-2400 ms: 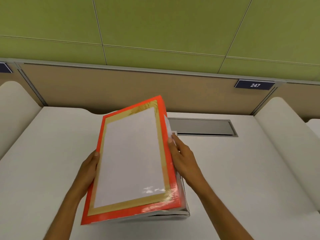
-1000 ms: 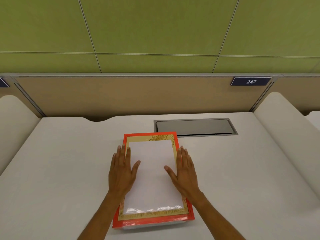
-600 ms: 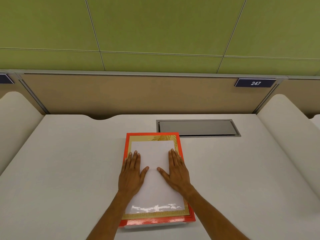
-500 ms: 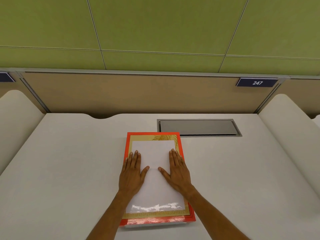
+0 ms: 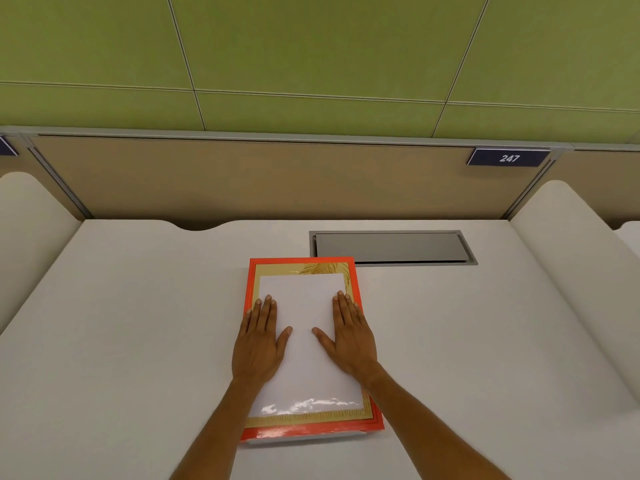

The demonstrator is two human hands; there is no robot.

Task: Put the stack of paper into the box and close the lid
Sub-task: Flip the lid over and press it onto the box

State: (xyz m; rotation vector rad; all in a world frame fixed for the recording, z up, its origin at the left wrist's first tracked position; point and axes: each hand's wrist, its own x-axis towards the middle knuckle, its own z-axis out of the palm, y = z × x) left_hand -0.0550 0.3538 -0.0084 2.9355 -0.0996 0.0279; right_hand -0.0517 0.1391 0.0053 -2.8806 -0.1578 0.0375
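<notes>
A flat box lies in the middle of the white desk. Its lid is down: red border, gold frame, white centre panel. My left hand lies flat on the lid's left side, fingers together and pointing away from me, thumb out. On the right side of the lid my right hand rests the same way. Both palms press on the lid and grip nothing. The stack of paper is out of sight, hidden under the lid.
A grey metal cable hatch is set into the desk just beyond the box's far right corner. Rounded white dividers stand at the left and right. A tan back panel carries a plate reading 247.
The lid was tilted up in both hands, then came down flat onto the box. My hands pressed near the lid's middle and have since slid apart towards its left and right edges.
</notes>
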